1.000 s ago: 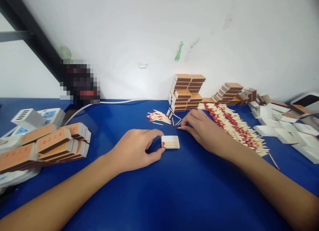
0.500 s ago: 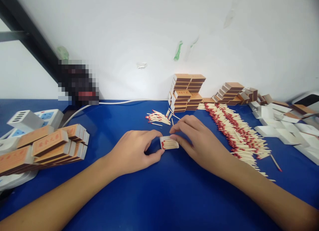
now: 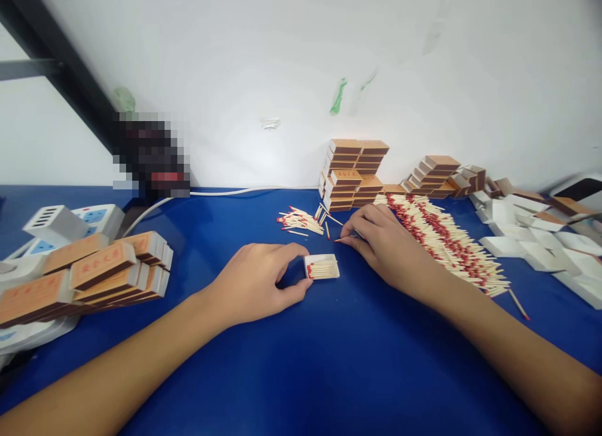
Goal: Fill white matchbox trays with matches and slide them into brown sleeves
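A small white matchbox tray (image 3: 329, 258) lies on the blue tabletop, with a row of red-headed matches (image 3: 322, 272) along its near side. My left hand (image 3: 263, 282) grips the tray's left end between thumb and forefinger. To the right of the tray, my right hand (image 3: 383, 241) is closed in a pinch near the table. A match's red head (image 3: 337, 240) pokes out at its fingertips; most of that stick is hidden by the fingers. A small loose heap of matches (image 3: 301, 221) lies just beyond the tray.
Filled rows of matches (image 3: 446, 248) spread at the right, with white trays (image 3: 540, 251) beyond them. Stacked matchboxes (image 3: 355, 172) stand against the wall. At the left, more matchboxes (image 3: 103, 270) lie by a power strip (image 3: 101, 219) and a white cable (image 3: 226, 192).
My right hand has drawn away from the tray, up and to the right, and now pinches a match. My left hand keeps its hold on the tray.
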The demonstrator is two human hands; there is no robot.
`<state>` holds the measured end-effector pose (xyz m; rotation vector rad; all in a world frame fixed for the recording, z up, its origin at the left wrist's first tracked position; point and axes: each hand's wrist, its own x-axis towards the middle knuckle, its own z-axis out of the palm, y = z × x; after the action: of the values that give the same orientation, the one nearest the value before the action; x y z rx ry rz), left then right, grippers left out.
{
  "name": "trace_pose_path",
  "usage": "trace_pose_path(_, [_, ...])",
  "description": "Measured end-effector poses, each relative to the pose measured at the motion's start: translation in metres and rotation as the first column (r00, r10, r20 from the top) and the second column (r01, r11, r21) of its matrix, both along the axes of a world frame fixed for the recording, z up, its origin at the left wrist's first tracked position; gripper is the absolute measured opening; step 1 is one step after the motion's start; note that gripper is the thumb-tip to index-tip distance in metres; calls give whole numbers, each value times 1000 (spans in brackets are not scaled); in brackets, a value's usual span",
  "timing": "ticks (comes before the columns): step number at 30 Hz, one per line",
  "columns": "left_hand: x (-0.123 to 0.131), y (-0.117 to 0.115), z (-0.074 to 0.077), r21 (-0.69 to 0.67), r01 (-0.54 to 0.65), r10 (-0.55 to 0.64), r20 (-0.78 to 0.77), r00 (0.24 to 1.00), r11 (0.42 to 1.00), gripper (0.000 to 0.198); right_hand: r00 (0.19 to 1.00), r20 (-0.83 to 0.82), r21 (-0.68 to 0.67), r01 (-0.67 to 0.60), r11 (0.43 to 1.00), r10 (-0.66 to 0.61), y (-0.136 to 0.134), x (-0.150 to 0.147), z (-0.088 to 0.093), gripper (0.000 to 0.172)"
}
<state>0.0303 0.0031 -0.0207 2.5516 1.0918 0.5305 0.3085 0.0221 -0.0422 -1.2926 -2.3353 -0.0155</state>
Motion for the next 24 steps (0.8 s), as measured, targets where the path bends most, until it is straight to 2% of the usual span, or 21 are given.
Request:
trace_pose_path(5, [0, 1, 0, 4, -2, 2, -4, 1000, 1000, 29, 1000, 9, -23, -11, 1000, 11, 2, 1, 0, 18])
trace_pose_path(12, [1, 0, -1, -11, -34, 34, 11, 999, 999, 27, 995, -63, -29, -85, 996, 83, -28, -29, 21, 15])
trace_pose_path(15, [1, 0, -1, -32, -41, 42, 14, 999, 999, 27, 994, -29, -21, -108, 994, 107, -37, -41, 22, 17])
trace_pose_path(18, [1, 0, -1, -31, -41, 41, 12, 999, 999, 26, 992, -33, -8, -125, 992, 125, -35, -41, 21, 13])
trace_pose_path(21, [2, 0, -1, -24, -33, 33, 4, 999, 999, 28, 996, -64, 43, -58, 997, 61, -25, -25, 24, 15])
trace_pose_path(24, [2, 0, -1, -13, -27, 28, 4, 1000, 1000, 29, 993, -54, 98, 109, 989, -104, -10, -2, 24, 17])
